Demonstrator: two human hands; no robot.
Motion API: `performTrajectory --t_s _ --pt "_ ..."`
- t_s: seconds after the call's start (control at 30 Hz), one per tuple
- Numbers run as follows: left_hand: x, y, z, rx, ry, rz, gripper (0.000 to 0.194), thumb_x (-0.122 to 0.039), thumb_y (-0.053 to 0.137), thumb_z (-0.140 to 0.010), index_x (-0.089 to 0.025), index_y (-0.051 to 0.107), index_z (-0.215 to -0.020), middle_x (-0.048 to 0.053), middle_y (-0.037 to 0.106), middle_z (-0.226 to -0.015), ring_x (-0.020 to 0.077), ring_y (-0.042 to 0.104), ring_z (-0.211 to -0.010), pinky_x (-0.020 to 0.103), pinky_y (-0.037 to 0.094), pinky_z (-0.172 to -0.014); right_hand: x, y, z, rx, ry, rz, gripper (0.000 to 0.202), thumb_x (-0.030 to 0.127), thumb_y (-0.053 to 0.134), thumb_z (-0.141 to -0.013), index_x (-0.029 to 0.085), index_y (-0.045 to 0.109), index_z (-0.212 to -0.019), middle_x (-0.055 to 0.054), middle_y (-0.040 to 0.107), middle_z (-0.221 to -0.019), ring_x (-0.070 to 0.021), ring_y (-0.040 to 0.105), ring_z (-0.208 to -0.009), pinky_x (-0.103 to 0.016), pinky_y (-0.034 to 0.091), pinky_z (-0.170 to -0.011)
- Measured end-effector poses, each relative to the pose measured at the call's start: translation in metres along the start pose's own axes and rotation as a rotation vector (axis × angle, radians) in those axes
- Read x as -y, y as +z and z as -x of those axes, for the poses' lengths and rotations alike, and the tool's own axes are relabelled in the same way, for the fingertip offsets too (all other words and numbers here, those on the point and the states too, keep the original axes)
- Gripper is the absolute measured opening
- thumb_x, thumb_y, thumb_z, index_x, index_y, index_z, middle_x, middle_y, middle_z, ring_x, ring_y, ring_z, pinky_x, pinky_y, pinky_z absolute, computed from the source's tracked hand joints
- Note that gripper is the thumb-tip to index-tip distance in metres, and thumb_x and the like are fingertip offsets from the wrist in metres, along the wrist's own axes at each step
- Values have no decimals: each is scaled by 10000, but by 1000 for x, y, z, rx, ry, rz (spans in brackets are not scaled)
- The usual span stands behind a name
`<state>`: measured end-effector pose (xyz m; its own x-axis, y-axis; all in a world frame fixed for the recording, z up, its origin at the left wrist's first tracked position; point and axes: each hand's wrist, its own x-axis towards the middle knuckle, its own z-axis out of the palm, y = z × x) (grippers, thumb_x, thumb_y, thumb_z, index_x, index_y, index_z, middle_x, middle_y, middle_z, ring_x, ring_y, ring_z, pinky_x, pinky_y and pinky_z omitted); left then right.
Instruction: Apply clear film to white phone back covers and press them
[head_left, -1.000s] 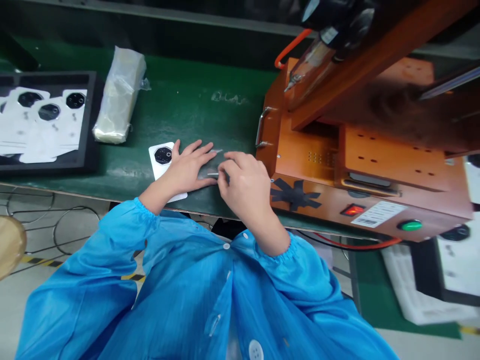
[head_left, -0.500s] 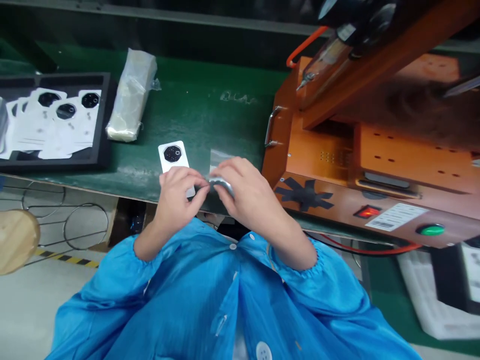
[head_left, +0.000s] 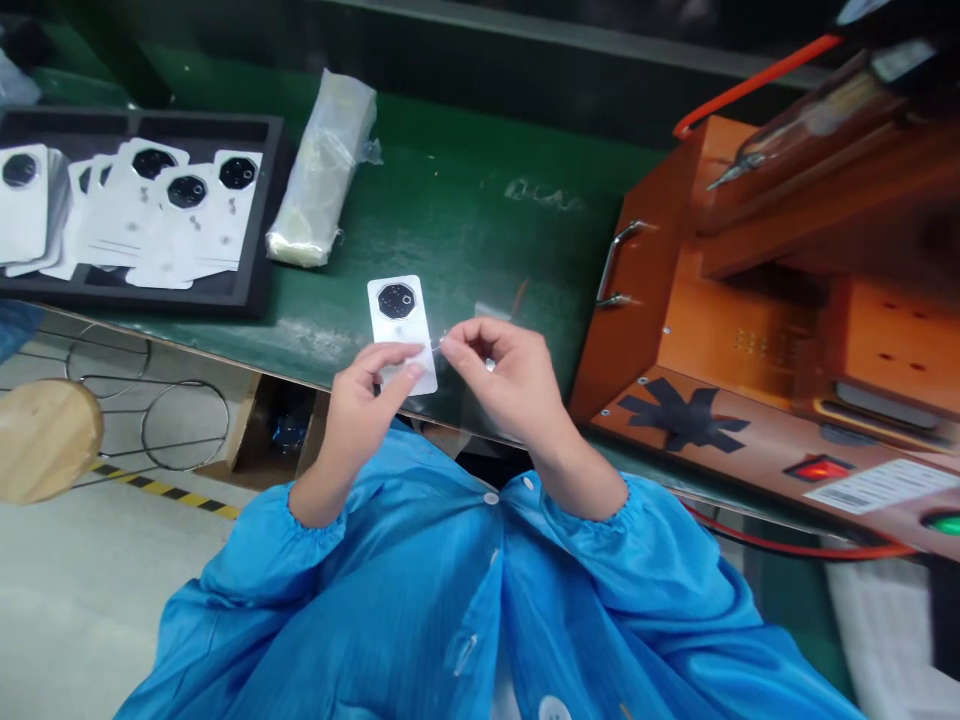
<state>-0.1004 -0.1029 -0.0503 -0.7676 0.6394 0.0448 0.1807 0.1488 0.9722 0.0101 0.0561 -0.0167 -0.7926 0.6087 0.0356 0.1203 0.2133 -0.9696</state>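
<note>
A white card with a black octagon near its top lies on the green bench in front of me. My left hand is over its lower part, thumb and forefinger drawn close together; anything between them is too small to make out. Just right of the card, my right hand pinches a thin, clear strip between thumb and forefinger. The strip reaches towards my left fingertips. Partly hidden behind my right hand, a transparent film or bag lies on the bench.
At left, a black tray holds several similar white cards. Beside it lies a plastic-wrapped block. An orange machine with a metal handle and a lit red switch stands at right. A wooden stool is below left.
My hands have moved apart from a shared pinch. The left now rests over the card's lower part, and the right holds the strip beside it. The view has shifted, too.
</note>
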Motion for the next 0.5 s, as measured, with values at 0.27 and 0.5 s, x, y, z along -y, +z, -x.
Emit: performTrajectory --t_s 0.27,0.5 --pt "42 -18 19 119 386 -823 560 -535 671 -1013 -284 627 -1512 98 603 -1626 405 411 -1608 637 162 -1328 -11 6 -57 84 113 196 220 341 660 -945 203 662 -773 3 631 -672 -142 514 -619 -305 398 -621" --pt "49 -8 30 95 354 -777 628 -597 658 -1006 -286 592 -1549 90 595 -1634 381 396 -1623 612 132 -1353 -28 29 -71 185 170 327 251 251 636 -958 204 617 -713 11 601 -657 -140 496 -630 -319 370 -637"
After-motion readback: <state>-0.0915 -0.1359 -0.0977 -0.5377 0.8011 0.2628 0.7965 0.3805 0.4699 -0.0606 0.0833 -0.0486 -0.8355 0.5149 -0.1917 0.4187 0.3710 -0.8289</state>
